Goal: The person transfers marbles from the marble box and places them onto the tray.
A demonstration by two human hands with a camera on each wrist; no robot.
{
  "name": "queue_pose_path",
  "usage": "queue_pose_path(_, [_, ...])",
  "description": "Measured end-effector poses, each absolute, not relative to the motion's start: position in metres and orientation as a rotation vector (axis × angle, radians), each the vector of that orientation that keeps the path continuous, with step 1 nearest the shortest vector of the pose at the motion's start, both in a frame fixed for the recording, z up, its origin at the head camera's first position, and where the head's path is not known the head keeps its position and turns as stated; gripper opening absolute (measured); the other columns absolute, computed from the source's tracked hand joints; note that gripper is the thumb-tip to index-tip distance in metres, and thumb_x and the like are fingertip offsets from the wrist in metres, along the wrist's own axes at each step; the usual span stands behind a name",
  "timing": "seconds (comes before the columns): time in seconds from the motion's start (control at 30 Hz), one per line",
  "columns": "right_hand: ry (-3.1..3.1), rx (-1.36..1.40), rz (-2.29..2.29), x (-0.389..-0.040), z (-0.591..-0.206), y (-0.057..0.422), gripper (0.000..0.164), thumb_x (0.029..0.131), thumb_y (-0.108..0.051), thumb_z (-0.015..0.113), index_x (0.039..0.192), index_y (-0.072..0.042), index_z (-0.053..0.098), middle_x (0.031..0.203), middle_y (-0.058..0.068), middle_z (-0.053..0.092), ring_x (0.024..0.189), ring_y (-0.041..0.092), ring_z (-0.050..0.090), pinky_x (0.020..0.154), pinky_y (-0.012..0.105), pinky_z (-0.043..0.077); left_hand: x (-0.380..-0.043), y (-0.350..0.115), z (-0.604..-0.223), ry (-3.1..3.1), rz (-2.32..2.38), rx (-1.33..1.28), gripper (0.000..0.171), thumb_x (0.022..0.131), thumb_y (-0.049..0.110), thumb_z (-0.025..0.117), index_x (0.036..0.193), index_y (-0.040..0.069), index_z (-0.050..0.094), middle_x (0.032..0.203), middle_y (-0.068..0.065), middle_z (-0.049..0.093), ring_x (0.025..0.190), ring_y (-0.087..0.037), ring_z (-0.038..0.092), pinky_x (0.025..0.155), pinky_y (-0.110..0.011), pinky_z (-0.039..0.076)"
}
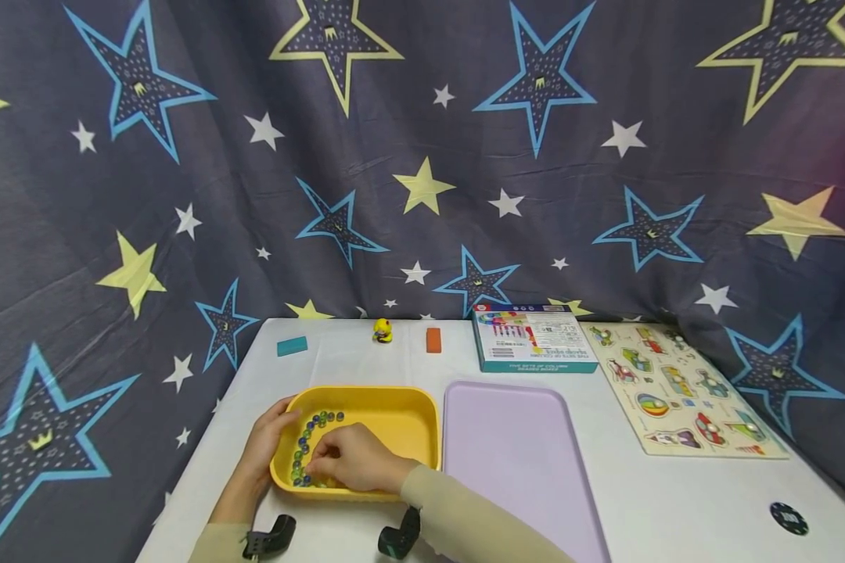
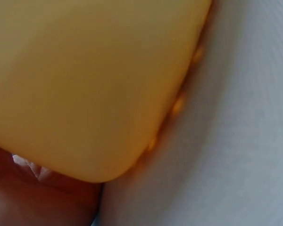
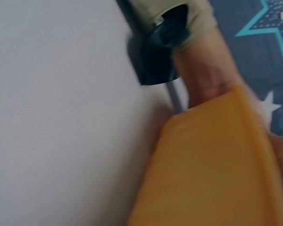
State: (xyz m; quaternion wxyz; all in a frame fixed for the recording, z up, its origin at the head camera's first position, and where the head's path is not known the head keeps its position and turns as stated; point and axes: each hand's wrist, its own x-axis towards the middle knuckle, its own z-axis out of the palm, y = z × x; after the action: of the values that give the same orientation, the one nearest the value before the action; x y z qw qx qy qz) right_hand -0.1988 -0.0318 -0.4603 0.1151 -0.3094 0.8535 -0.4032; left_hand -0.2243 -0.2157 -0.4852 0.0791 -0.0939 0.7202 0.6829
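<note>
Head view, 12 o'clock being the far side. Left hand (image 1: 262,447) comes in from 7, gripping the yellow tray (image 1: 401,426) at its 9 o'clock end. Right hand (image 1: 355,460), forearm from 4, hangs over the tray, fingers bent down, tips at the marbles (image 1: 299,455); cannot tell whether it pinches one. Hands well apart. Tray sits on the white table (image 1: 648,508), long axis 9 to 3. Marbles curve from 11 round to 8 inside it.
</note>
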Motion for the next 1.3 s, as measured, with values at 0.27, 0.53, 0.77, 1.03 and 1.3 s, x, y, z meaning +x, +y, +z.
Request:
queue_pose_path(0.27, [2.572,-1.007,-1.478,-0.192,-0.443,0.01,0.012,0.083,-0.038,0.06,0.089,-0.027,0.062,0.076,-0.016,0.058,0.063,0.002,0.049,0.055,0.017,0.042,-0.225,-0.216,-0.487,2.158,2.047,-0.295,0.04,0.09,0.027,0.045,0.127,0.013,0.046,0.125,-0.008,0.047,0.11,-0.023,0.044,0.088,-0.025,0.039])
queue_pose_path(0.53, [2.749,-0.791,-1.804,-0.18,-0.414,0.073,0.014,0.081,-0.012,0.066,0.095,-0.013,0.064,0.081,-0.004,0.062,0.06,0.013,0.05,0.052,0.022,0.043,-0.225,-0.214,-0.486,2.153,2.052,-0.314,0.04,0.09,0.025,0.044,0.129,0.013,0.045,0.127,-0.007,0.046,0.111,-0.022,0.042,0.094,-0.03,0.035])
queue_pose_path(0.77, [2.759,-0.427,-1.948,-0.189,-0.427,0.117,0.019,0.076,-0.008,0.07,0.094,-0.011,0.064,0.082,0.001,0.06,0.058,0.014,0.053,0.051,0.023,0.046,-0.224,-0.214,-0.486,2.151,2.047,-0.313,0.041,0.091,0.025,0.043,0.13,0.014,0.043,0.129,-0.006,0.045,0.112,-0.021,0.042,0.095,-0.03,0.035])
queue_pose_path(1.03, [2.839,-0.113,-1.923,-0.21,-0.473,0.15,0.02,0.074,-0.018,0.073,0.09,-0.01,0.065,0.08,0.0,0.062,0.055,0.012,0.054,0.047,0.024,0.043,-0.224,-0.214,-0.486,2.142,2.052,-0.308,0.042,0.09,0.025,0.044,0.13,0.014,0.043,0.13,-0.005,0.044,0.114,-0.021,0.042,0.099,-0.034,0.032])
queue_pose_path(1.3, [3.017,-0.035,-1.68,-0.217,-0.497,0.155,0.014,0.072,-0.015,0.075,0.084,-0.015,0.067,0.073,-0.005,0.063,0.065,0.009,0.055,0.058,0.022,0.045,-0.224,-0.214,-0.485,2.157,2.035,-0.313,0.041,0.091,0.025,0.043,0.13,0.013,0.043,0.128,-0.006,0.045,0.113,-0.021,0.042,0.093,-0.027,0.037])
